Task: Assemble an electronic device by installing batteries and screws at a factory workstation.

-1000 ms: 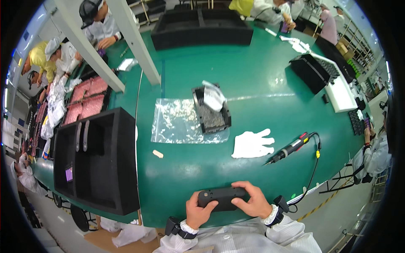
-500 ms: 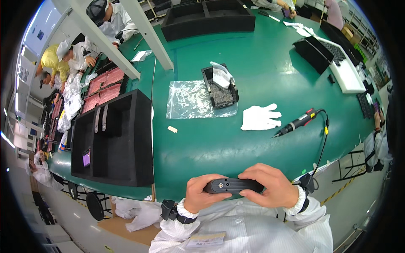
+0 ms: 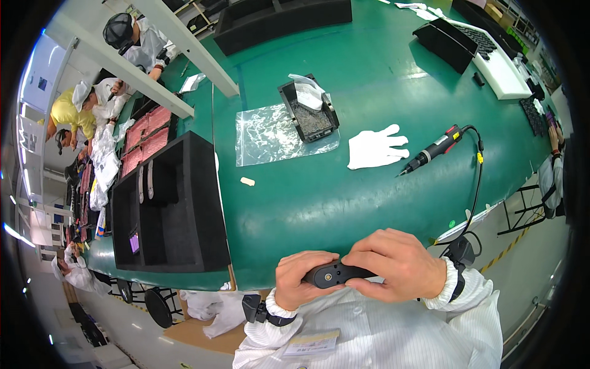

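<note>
Black device (image 3: 332, 275) apparently clasped between both hands' grip.

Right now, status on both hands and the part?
Left hand and right hand both gripping the black oblong part, held close to the chest. Electric screwdriver and white glove lying untouched on the green table. Nothing between.

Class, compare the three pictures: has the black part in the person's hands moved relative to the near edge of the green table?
Yes. The black part, held by the left hand and right hand, has come off the green table, back past its near edge toward the person's chest.
</note>
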`<state>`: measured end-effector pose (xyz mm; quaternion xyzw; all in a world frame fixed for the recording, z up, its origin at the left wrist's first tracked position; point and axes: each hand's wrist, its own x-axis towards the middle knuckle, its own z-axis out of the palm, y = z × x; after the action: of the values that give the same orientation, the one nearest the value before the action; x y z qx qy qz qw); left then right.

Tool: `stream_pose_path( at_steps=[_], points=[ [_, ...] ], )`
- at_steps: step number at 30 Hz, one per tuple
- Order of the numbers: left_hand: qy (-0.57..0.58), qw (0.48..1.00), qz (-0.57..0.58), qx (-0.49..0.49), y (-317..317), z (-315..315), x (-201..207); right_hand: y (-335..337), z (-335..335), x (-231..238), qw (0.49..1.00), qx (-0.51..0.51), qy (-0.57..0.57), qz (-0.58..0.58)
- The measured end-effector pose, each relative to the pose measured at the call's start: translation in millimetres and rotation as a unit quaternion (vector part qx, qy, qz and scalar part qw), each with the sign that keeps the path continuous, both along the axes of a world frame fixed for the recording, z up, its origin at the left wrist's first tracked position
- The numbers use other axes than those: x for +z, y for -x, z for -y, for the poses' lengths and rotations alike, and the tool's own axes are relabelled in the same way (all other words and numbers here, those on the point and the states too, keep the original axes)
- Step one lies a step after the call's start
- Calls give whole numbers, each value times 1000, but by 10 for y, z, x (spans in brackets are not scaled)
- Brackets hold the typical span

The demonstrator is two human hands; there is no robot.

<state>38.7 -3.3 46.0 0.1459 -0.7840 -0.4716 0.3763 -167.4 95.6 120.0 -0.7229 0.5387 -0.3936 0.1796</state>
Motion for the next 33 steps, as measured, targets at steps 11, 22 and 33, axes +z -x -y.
stream_pose_path(
  at_steps=[11, 22, 33],
  points=[
    [7, 1000, -26, 2, -42, -17, -78, -11, 8, -22, 999, 24, -31, 31],
    [-145, 982, -86, 85, 73, -26, -716, 79, -20, -763, 970, -109, -109, 190],
    [-259, 963, -8, 74, 299, 24, -837, 242, 62, -1247, 957, -165, -107, 212]
  ],
)
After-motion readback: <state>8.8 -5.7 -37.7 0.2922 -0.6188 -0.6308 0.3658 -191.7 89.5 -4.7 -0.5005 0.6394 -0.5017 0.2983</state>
